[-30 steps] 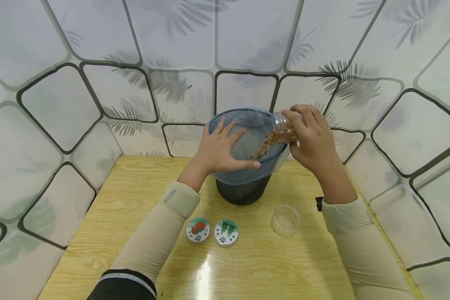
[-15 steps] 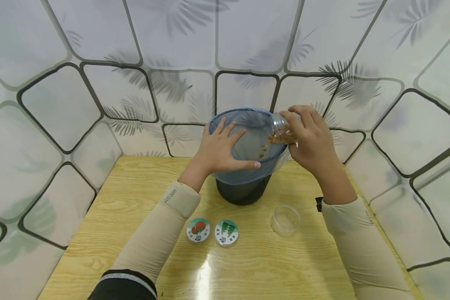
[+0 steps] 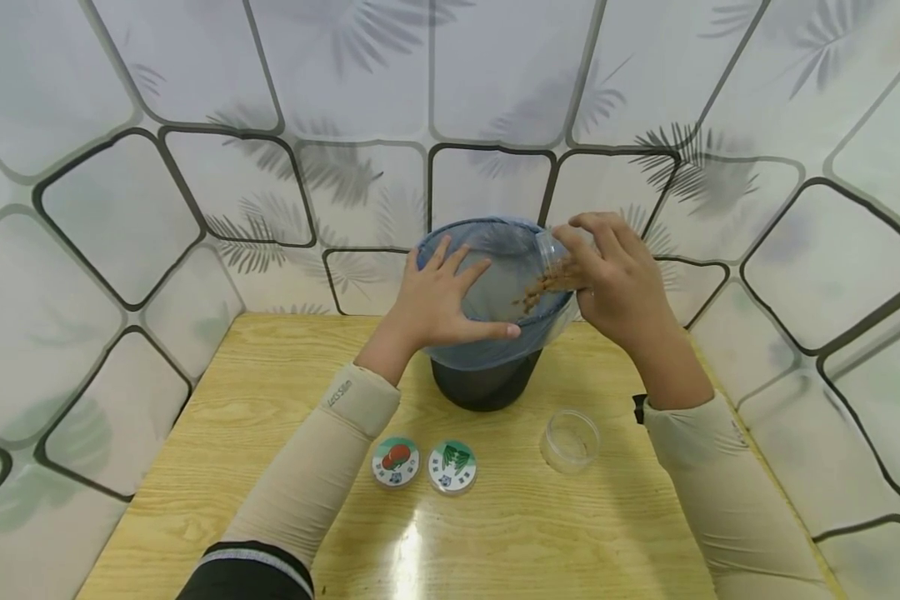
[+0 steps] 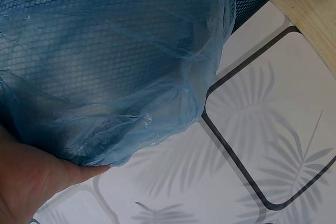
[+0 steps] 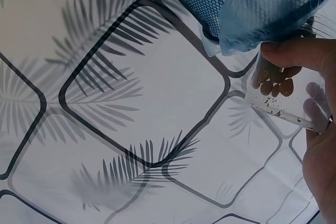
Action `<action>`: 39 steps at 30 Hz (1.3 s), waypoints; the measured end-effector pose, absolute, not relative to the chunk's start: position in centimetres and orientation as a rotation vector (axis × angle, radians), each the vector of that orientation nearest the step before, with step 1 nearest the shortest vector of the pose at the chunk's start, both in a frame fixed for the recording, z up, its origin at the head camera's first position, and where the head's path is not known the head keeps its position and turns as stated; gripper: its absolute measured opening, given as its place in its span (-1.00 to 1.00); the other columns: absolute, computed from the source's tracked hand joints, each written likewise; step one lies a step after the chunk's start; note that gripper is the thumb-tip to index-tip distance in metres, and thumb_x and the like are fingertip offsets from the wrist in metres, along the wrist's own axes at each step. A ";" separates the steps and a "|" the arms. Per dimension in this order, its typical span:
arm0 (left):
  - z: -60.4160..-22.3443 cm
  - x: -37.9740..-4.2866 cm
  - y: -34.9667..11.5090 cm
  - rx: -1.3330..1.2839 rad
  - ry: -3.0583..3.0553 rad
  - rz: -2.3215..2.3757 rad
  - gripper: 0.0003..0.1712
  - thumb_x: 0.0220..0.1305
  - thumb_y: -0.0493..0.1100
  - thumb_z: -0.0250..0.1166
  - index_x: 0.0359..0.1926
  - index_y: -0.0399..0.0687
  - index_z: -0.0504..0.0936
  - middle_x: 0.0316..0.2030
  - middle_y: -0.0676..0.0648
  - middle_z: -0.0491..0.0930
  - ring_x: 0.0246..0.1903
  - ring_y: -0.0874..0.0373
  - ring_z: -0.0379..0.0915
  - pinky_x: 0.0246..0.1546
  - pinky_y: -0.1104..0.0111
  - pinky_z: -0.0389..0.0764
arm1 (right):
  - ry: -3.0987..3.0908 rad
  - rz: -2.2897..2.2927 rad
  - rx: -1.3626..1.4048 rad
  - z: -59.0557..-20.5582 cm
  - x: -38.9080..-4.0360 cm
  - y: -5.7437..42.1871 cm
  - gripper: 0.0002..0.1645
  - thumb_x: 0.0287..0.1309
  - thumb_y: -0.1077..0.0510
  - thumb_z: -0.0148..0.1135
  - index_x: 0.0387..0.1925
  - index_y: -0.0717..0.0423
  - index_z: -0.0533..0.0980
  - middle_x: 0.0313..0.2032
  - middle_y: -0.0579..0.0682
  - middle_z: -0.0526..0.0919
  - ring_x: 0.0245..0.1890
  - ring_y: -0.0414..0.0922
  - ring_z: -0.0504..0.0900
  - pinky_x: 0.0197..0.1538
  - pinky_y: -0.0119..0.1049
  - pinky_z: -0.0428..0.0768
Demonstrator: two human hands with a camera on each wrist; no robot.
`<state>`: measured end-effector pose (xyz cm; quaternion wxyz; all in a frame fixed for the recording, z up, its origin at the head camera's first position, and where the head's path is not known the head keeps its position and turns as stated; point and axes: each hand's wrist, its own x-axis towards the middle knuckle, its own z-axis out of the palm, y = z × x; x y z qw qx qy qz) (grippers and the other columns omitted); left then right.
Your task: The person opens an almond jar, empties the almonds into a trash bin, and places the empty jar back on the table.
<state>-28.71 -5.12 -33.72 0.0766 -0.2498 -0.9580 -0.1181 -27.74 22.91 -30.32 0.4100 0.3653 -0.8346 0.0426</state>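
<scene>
A dark mesh bin [image 3: 487, 385] lined with a thin blue plastic bag [image 3: 487, 356] stands at the back of the table. My left hand [image 3: 438, 307], fingers spread, rests at the near left of its rim; the left wrist view shows the thumb [image 4: 58, 179] touching the bag's edge. Over the right rim, my right hand [image 3: 624, 287] grips a clear jar [image 3: 549, 248] tipped mouth-first toward the bin. Small brown pieces [image 3: 537, 292] spill from it into the bag. Several pieces and dark crumbs still show inside the jar [image 5: 273, 111] in the right wrist view.
Two round tubs lie on the wooden table [image 3: 285, 375], one with a tomato label [image 3: 396, 462], the other with a green vegetable label [image 3: 452, 467]. A clear round lid or dish [image 3: 572, 442] is to their right. Patterned walls [image 3: 345, 192] enclose the table.
The stream of brown pieces thinned half a second ago, and a fresh clump is now falling. My right hand has shifted slightly left with the jar. The left hand has stayed put.
</scene>
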 end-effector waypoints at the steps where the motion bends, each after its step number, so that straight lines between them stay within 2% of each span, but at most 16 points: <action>1: -33.7 -28.7 -5.1 -0.750 -2.870 -0.360 0.30 0.06 0.83 0.10 0.70 0.34 0.13 0.72 -0.09 -0.04 0.72 -0.21 -0.37 0.57 -0.45 -0.25 | -2.095 0.111 0.924 -30.4 -27.8 22.9 -0.10 -0.11 0.66 0.01 0.34 0.18 0.49 0.22 0.31 0.52 0.28 0.29 0.47 0.32 0.18 0.53; 9: -33.8 -28.7 -5.2 -0.753 -2.875 -0.375 0.30 0.06 0.82 0.11 0.70 0.34 0.13 0.72 -0.09 -0.05 0.72 -0.21 -0.38 0.59 -0.43 -0.32 | -2.067 0.098 0.933 -30.4 -27.8 22.6 -0.23 0.07 0.64 0.03 0.33 0.18 0.49 0.20 0.31 0.52 0.28 0.29 0.48 0.34 0.18 0.53; 12: -33.7 -28.7 -5.2 -0.753 -2.878 -0.376 0.30 0.07 0.81 0.11 0.70 0.34 0.12 0.72 -0.09 -0.06 0.72 -0.21 -0.38 0.59 -0.43 -0.32 | -2.065 0.076 0.938 -30.2 -27.7 22.4 -0.35 0.24 0.57 0.15 0.33 0.18 0.49 0.20 0.30 0.53 0.28 0.29 0.48 0.32 0.17 0.55; 15: -33.7 -28.7 -5.2 -0.752 -2.878 -0.379 0.30 0.07 0.81 0.11 0.70 0.34 0.12 0.72 -0.09 -0.06 0.72 -0.21 -0.39 0.58 -0.44 -0.31 | -2.064 0.047 0.946 -30.1 -27.7 22.3 -0.44 0.34 0.50 0.18 0.32 0.17 0.50 0.20 0.29 0.54 0.28 0.28 0.49 0.35 0.14 0.55; 20: -33.7 -28.7 -5.2 -0.751 -2.876 -0.377 0.30 0.07 0.82 0.10 0.70 0.34 0.13 0.72 -0.09 -0.05 0.72 -0.20 -0.38 0.58 -0.44 -0.29 | -2.062 0.039 0.972 -30.1 -27.7 22.2 -0.49 0.38 0.40 0.30 0.32 0.17 0.52 0.20 0.28 0.55 0.28 0.27 0.49 0.37 0.12 0.55; 23: -33.7 -28.8 -5.2 -0.755 -2.877 -0.388 0.29 0.07 0.82 0.10 0.70 0.33 0.14 0.72 -0.09 -0.05 0.72 -0.21 -0.38 0.58 -0.44 -0.32 | -2.067 0.038 0.992 -30.2 -27.6 22.2 -0.46 0.34 0.37 0.38 0.32 0.17 0.55 0.21 0.28 0.55 0.28 0.26 0.49 0.40 0.12 0.54; 28: -33.7 -28.7 -5.2 -0.758 -2.873 -0.385 0.29 0.08 0.82 0.10 0.69 0.33 0.15 0.71 -0.10 -0.04 0.72 -0.21 -0.37 0.58 -0.45 -0.29 | -2.048 0.008 1.023 -30.3 -27.7 22.2 -0.36 0.19 0.47 0.44 0.31 0.18 0.56 0.21 0.28 0.55 0.29 0.27 0.48 0.47 0.13 0.47; 31: -33.7 -28.7 -5.2 -0.757 -2.870 -0.372 0.30 0.07 0.83 0.09 0.69 0.33 0.15 0.71 -0.10 -0.03 0.72 -0.21 -0.36 0.57 -0.45 -0.26 | -2.045 -0.026 1.038 -30.4 -27.8 22.1 -0.34 0.18 0.53 0.41 0.30 0.17 0.56 0.21 0.28 0.54 0.29 0.27 0.48 0.39 0.15 0.54; 35: -33.7 -28.8 -5.3 -0.765 -2.870 -0.381 0.30 0.07 0.83 0.09 0.70 0.32 0.14 0.71 -0.10 -0.04 0.72 -0.22 -0.37 0.58 -0.45 -0.27 | -2.064 -0.087 1.044 -30.4 -27.7 22.1 -0.26 0.11 0.62 0.35 0.32 0.15 0.55 0.25 0.26 0.54 0.31 0.25 0.47 0.18 0.14 0.65; 37: -33.7 -28.8 -5.3 -0.767 -2.869 -0.383 0.29 0.08 0.83 0.08 0.70 0.32 0.15 0.71 -0.10 -0.04 0.72 -0.22 -0.36 0.57 -0.45 -0.27 | -2.083 -0.120 1.052 -30.3 -27.7 22.0 -0.20 0.08 0.65 0.31 0.34 0.14 0.53 0.28 0.24 0.53 0.33 0.24 0.46 0.18 0.14 0.65; 39: -33.7 -28.8 -5.3 -0.768 -2.869 -0.381 0.29 0.08 0.82 0.08 0.70 0.32 0.14 0.71 -0.10 -0.03 0.72 -0.22 -0.36 0.57 -0.45 -0.26 | -2.096 -0.142 1.069 -30.2 -27.7 22.0 -0.16 0.04 0.68 0.31 0.35 0.14 0.52 0.30 0.24 0.53 0.36 0.23 0.46 0.27 0.13 0.62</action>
